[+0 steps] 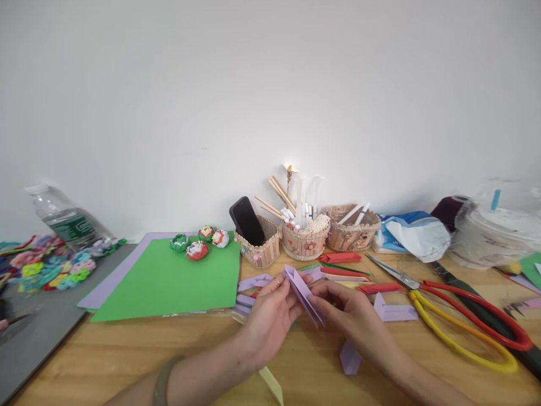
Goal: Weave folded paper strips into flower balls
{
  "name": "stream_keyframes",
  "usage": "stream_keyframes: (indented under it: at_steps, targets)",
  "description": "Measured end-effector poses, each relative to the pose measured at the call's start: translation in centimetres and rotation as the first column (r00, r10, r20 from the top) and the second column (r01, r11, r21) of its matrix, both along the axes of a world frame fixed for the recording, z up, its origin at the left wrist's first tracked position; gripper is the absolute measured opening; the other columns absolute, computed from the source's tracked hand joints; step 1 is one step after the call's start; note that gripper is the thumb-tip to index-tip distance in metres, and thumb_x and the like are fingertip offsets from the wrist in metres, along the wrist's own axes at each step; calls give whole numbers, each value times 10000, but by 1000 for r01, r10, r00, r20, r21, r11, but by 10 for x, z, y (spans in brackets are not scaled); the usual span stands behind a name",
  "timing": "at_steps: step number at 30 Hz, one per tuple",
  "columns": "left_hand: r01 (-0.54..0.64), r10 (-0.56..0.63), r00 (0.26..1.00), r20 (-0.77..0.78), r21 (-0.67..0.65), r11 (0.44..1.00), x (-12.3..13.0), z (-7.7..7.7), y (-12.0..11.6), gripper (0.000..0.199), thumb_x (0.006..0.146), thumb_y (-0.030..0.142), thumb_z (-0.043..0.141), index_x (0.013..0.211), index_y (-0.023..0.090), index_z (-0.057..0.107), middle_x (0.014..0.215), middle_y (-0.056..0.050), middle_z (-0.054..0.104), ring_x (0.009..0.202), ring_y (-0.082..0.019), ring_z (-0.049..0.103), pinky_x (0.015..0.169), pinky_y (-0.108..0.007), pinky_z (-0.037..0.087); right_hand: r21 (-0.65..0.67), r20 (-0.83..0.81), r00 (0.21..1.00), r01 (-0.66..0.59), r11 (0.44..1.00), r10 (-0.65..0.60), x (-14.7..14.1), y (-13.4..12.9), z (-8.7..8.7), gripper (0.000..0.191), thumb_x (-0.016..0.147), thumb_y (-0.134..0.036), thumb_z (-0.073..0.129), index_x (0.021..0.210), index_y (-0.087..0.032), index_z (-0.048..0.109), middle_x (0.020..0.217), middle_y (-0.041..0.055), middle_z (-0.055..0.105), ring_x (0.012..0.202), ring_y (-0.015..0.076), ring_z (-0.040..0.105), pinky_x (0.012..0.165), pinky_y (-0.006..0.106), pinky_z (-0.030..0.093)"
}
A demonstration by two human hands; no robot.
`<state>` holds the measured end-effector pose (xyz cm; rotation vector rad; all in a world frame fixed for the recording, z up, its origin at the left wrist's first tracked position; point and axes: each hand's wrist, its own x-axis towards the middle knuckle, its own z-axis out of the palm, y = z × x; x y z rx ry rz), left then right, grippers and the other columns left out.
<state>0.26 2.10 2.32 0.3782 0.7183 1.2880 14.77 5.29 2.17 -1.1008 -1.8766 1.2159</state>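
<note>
Above the wooden table, my left hand (273,313) and my right hand (353,316) both grip a folded purple paper strip (305,299). The left thumb and fingers hold its upper left side, and a ring shows on one finger. On the lower right edge, the right fingers pinch the folded layers. A small folded purple piece (350,358) lies under my right wrist, and an L-shaped purple piece (394,309) is right of that hand. By my left forearm rests a pale yellow strip (271,385). Several folded red strips (341,257) lie beyond the hands.
Large scissors (460,316) with red and yellow handles lie at the right. Three wooden baskets stand along the wall; the left basket (262,252) holds a phone (247,220). Several paper flowers (196,250) sit on green paper (169,287). A bottle (70,223) leans far left.
</note>
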Motion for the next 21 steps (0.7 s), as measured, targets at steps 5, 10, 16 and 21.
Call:
stream_keyframes:
  at_steps: [5, 10, 16, 21]
  targets:
    - [35, -34, 997, 74, -9, 999, 1, 0, -2, 186, 881, 200, 438, 920, 128, 605, 1069, -117, 641, 987, -175, 600, 899, -308, 427, 60, 91, 996, 20, 998, -25, -1, -3, -1, 158, 787, -302, 536, 699, -188, 601, 644, -3, 609, 593, 137, 535, 534, 240, 391]
    - [65, -67, 997, 46, 59, 996, 1, 1, -5, 171, 763, 212, 625, 922, 149, 639, 1080, -94, 645, 1051, -188, 564, 931, -296, 398, 54, 128, 992, 12, 998, -18, 0, -3, -2, 108, 750, -253, 564, 660, -194, 554, 623, -22, 584, 596, 133, 530, 561, 238, 386]
    - [70, -66, 997, -47, 98, 993, 3, 2, -11, 159, 722, 179, 660, 879, 159, 655, 1041, -83, 650, 1083, -204, 540, 966, -331, 360, 70, 175, 983, 34, 997, -46, 1, -6, -8, 151, 782, -310, 550, 693, -200, 497, 680, -16, 585, 623, 134, 519, 557, 238, 372]
    - [49, -43, 998, -53, 107, 993, 2, 5, -13, 141, 713, 193, 675, 848, 162, 653, 972, -69, 666, 1067, -189, 547, 978, -321, 349, -115, 100, 992, -66, 991, 77, -2, -10, -10, 280, 833, -412, 469, 676, -183, 506, 622, -4, 559, 584, 133, 508, 527, 236, 359]
